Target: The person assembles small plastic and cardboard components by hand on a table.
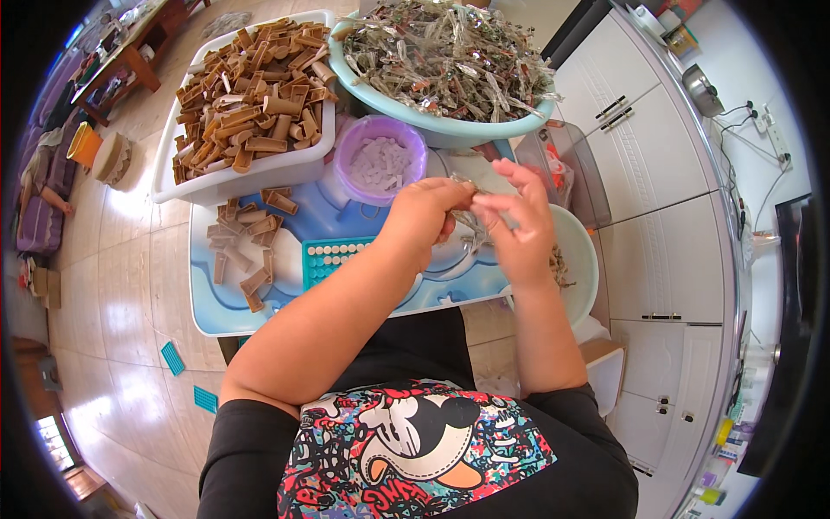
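Observation:
My left hand (424,212) is closed, its thumb and fingertips pinching something small that I cannot make out. My right hand (521,227) meets it there with thumb and forefinger together, its other fingers loosely raised. Just below the fingertips lie clear plastic wrappings (469,232), partly hidden by the hands. Left of my left hand stands a purple-rimmed bowl (344,160) of small whitish translucent pieces (380,164). Partly under my left forearm is a teal tray (318,273) with rows of round white pieces.
A white bin (225,183) heaped with brown half-round pieces (259,95) stands far left; more brown pieces (251,229) lie loose nearby. A light-blue tub (432,128) holds clear-wrapped dried bits. A pale green basin (584,268) sits right of the table (207,298). White cabinets (657,156) line the right.

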{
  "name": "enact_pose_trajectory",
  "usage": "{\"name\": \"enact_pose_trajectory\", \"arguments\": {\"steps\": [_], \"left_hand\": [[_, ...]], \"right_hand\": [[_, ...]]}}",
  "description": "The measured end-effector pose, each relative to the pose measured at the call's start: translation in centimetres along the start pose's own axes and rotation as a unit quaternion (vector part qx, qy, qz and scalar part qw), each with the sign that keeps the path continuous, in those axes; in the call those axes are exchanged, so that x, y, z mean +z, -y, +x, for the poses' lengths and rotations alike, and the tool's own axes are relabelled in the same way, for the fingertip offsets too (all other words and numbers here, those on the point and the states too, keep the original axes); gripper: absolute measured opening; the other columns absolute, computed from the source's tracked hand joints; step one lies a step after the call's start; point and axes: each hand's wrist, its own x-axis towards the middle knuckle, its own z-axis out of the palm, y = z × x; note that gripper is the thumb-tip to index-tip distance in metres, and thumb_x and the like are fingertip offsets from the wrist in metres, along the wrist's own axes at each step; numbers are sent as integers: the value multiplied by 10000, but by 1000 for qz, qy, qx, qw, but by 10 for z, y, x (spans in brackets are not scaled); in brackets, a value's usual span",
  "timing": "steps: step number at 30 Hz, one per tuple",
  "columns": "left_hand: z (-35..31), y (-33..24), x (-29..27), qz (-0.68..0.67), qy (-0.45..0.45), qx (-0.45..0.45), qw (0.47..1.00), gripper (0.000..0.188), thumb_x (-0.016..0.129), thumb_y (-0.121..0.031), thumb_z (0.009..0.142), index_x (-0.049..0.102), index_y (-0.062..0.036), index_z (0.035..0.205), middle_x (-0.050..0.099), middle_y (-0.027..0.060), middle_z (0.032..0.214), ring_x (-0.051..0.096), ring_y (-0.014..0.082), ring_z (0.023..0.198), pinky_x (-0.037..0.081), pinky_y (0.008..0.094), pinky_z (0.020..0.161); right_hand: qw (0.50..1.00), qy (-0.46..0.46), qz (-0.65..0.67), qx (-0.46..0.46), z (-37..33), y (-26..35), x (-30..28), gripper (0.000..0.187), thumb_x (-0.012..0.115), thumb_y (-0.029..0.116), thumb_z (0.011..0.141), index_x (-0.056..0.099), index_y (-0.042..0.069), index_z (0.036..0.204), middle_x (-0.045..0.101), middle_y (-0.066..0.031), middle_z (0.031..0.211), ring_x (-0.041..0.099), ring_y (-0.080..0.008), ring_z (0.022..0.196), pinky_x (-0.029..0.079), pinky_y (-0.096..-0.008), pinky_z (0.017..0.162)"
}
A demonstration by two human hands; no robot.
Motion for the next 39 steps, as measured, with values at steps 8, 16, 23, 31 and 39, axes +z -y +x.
{"name": "enact_pose_trajectory", "arguments": {"steps": [8,16,23,31,39], "left_hand": [[1,-1,-3,-99,0,-89,991,140,587,-205,856,626,-71,864,581,-28,761,372,35,517,296,194,457],[0,3,0,-52,-21,-50,997,148,602,-226,857,621,-87,905,602,-7,836,368,30,509,278,171,438],[-4,-4,4,-60,-1,-40,997,178,580,-206,864,595,-66,974,624,30,834,364,36,488,282,174,433],[0,-2,-1,-177,81,-114,974,152,554,-185,850,580,-39,820,604,34,743,363,54,459,263,194,398],[5,4,-8,-69,109,-93,987,151,512,-158,849,603,-38,865,575,29,721,370,55,452,247,194,384]], "right_hand": [[998,-55,-34,-23,-16,4,5,340,697,11,719,589,37,1041,565,-127,1064,525,-276,1019,419,-362,880],[958,-93,181,203,-24,-8,8,467,680,34,783,441,17,1183,580,-39,865,534,-94,754,447,-233,722],[975,-87,134,157,-30,-1,12,536,684,47,785,392,14,1233,575,-33,843,526,-91,764,433,-236,735],[940,-78,258,209,-19,-12,7,318,554,124,901,503,-32,1173,583,-65,1045,548,-96,907,420,-250,838],[881,115,313,337,-14,-15,-10,238,553,37,879,556,-35,1106,616,-44,957,568,-87,863,461,-218,750]]}}
